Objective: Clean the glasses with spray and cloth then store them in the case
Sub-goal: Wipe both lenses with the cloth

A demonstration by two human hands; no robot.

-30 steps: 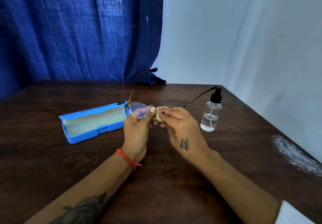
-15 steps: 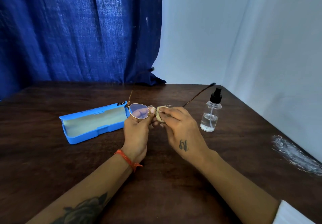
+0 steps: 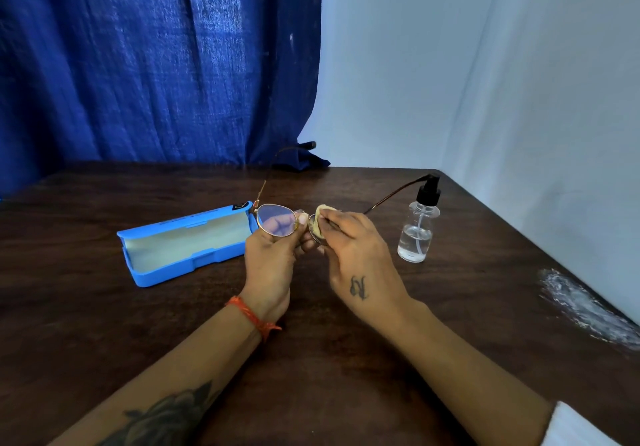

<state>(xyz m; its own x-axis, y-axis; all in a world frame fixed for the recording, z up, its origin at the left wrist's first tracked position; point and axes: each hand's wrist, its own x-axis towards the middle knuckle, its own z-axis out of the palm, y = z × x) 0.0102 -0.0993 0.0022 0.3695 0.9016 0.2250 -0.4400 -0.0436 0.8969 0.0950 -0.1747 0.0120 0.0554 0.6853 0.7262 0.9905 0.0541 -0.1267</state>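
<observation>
1. I see my left hand (image 3: 273,265) pinching the thin gold-rimmed metal glasses (image 3: 277,224) at the bridge, thumb tip on the rim. I judge this grip keeps skin off the lens and steadies the frame against rubbing.
2. My right hand (image 3: 353,255) has its fingers closed around a small pale yellow cloth (image 3: 320,218), pressed on the lens at 3 o'clock of the bridge. That lens is mostly hidden by cloth and fingers, so I read this as the wiping step, in progress.
3. The glasses are held up off the dark brown wooden table (image 3: 104,341), temples unfolded and pointing toward 12 o'clock, which leaves both lens faces reachable.
4. The blue plastic glasses case (image 3: 187,248) lies open at 9 o'clock of my hands, touching nothing I can see. I judge it lies open so the glasses can go straight in later.
5. The clear plastic spray bottle with a black pump top (image 3: 417,227) stands upright at 3 o'clock, near my right hand, easy to reach for another spray.
6. Count: one pair of glasses, two lenses, two temples, one cloth, one case, one bottle, two hands.
</observation>
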